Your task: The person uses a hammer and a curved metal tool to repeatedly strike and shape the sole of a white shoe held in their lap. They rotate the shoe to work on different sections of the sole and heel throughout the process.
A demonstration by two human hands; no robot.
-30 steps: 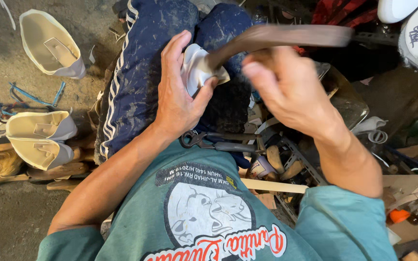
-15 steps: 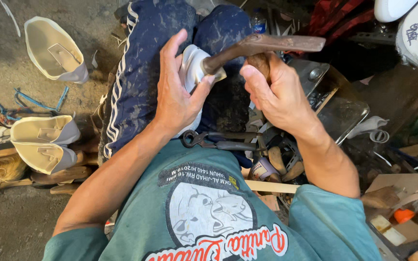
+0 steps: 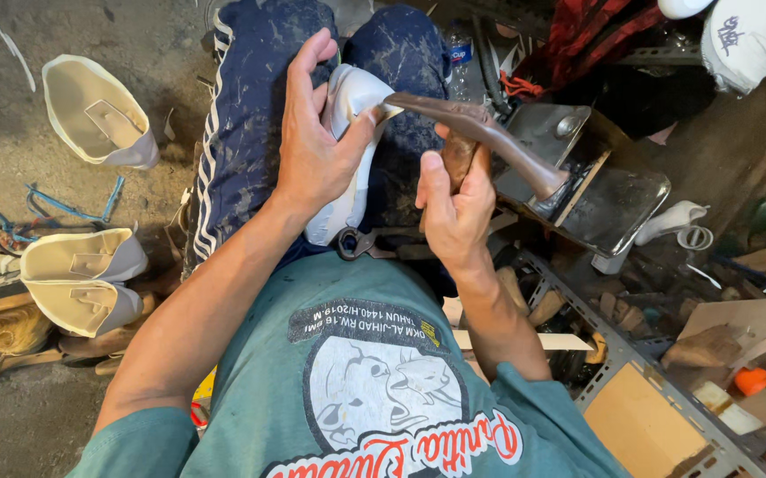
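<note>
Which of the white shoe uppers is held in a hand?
The white upper on the person's lap, gripped by the left hand. The other uppers lie untouched on the floor at the left.

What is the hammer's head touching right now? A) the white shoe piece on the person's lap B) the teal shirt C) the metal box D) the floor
A: the right hand grips the brown hammer, and its head meets the top edge of the white shoe piece, which the left hand steadies on the lap.
</note>
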